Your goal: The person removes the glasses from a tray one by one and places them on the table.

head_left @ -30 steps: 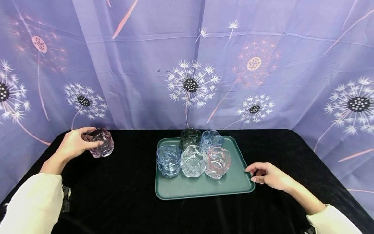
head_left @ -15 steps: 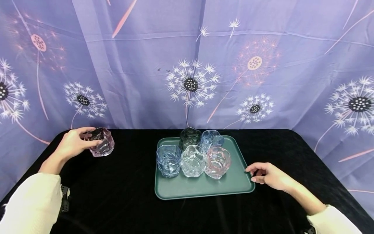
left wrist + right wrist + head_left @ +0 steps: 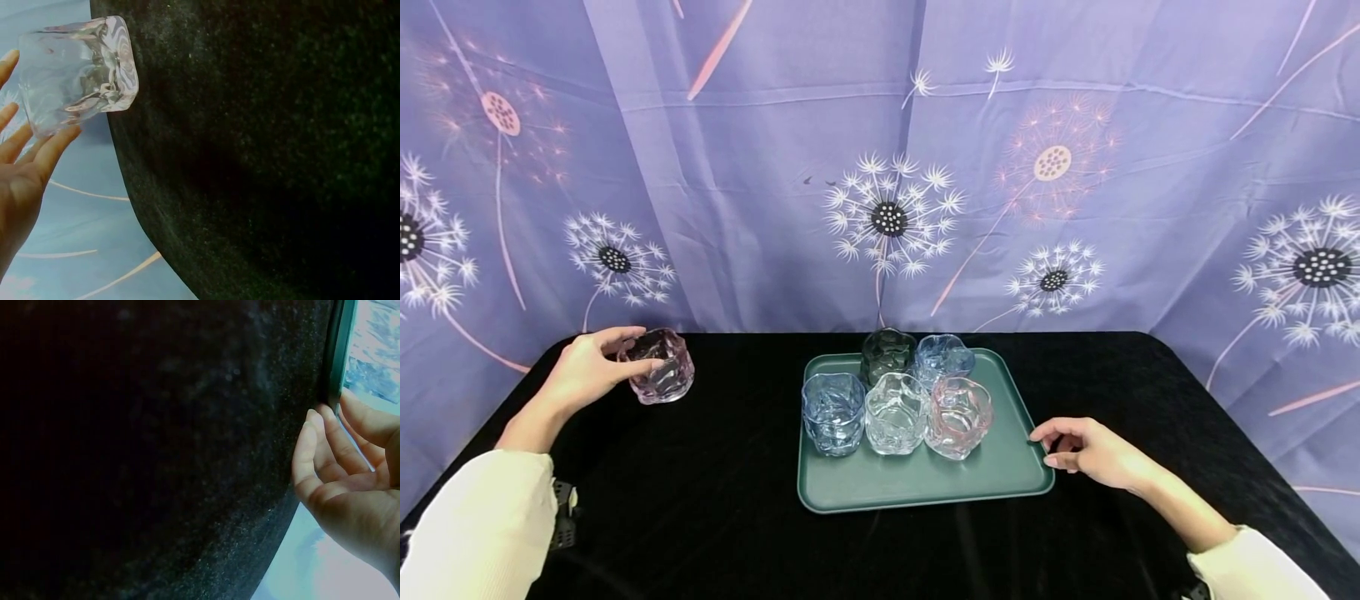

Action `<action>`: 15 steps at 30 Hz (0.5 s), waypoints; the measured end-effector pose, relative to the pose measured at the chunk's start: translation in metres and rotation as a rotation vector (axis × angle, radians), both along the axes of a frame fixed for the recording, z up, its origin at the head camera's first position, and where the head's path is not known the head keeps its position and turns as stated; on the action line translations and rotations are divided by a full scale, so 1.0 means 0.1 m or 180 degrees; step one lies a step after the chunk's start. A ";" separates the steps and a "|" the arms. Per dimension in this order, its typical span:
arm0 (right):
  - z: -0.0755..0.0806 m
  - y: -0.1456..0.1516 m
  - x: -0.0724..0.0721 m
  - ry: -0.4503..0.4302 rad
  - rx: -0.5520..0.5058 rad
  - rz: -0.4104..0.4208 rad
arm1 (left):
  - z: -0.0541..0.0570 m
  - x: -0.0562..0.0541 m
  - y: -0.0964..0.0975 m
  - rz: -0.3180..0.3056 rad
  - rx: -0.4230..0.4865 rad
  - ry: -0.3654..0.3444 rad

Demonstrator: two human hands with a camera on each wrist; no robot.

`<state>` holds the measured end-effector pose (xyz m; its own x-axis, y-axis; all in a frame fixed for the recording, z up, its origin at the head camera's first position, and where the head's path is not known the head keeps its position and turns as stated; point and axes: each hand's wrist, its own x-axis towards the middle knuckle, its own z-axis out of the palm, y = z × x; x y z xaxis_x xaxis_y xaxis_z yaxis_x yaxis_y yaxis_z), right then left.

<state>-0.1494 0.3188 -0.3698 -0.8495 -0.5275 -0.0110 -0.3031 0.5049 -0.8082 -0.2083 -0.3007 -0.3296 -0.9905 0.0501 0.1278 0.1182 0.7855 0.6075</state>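
Note:
At the left in the head view, my left hand (image 3: pixel 580 371) holds a pink-tinted glass (image 3: pixel 672 379) between thumb and fingers, near the back left of the black table. The left wrist view shows the fingertips along the side of this glass (image 3: pixel 81 75) and its thick base facing the table. On the right, my right hand (image 3: pixel 1097 452) pinches the right rim of a green tray (image 3: pixel 917 490) near its front corner. The right wrist view has the thumb on one side of the tray rim (image 3: pixel 340 350), the other fingers curled beside it.
On the tray, a blue glass (image 3: pixel 833 417), a clear glass (image 3: pixel 895 417) and a pale pink glass (image 3: pixel 958 421) form a front row. Behind them stand a dark grey glass (image 3: pixel 887 354) and another blue glass (image 3: pixel 942 357). A purple dandelion-print curtain (image 3: pixel 775 208) hangs behind the table.
My left forearm has shifted very slightly to the left, while the glass in that hand stays almost in place. The tray, its glasses and my right hand look unmoved.

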 end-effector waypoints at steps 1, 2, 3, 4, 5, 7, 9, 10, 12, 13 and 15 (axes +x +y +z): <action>0.00 0.00 0.00 0.0002 0.0000 -0.0002 | 0.01 0.00 0.00 0.0006 -0.0004 0.0005; 0.00 0.00 0.00 0.0002 -0.0002 -0.0003 | 0.01 0.00 0.01 0.0011 -0.0006 0.0013; 0.00 0.00 0.00 0.0006 -0.0002 -0.0005 | 0.02 0.00 0.01 0.0013 -0.0016 0.0019; 0.00 0.00 0.00 0.0009 -0.0004 -0.0006 | 0.03 0.01 0.02 0.0011 -0.0013 0.0006; 0.00 0.00 0.00 0.0011 -0.0004 -0.0007 | 0.04 0.01 0.02 0.0008 -0.0005 -0.0016; 0.00 0.00 0.00 0.0018 -0.0005 -0.0003 | 0.06 0.01 0.02 0.0017 -0.0006 -0.0068; 0.00 0.00 0.00 0.0012 -0.0010 0.0002 | 0.09 0.02 0.02 0.0027 0.0016 -0.0131; 0.00 0.00 0.00 0.0008 -0.0011 0.0006 | 0.10 0.02 0.02 0.0031 0.0034 -0.0155; 0.00 0.00 0.00 0.0008 -0.0010 0.0012 | 0.13 0.03 0.02 0.0040 0.0037 -0.0150; 0.00 0.00 0.00 0.0005 -0.0012 0.0012 | 0.14 0.04 0.02 0.0032 0.0044 -0.0132; 0.00 0.00 0.00 0.0014 -0.0010 0.0008 | 0.17 0.05 0.03 0.0017 0.0065 -0.0060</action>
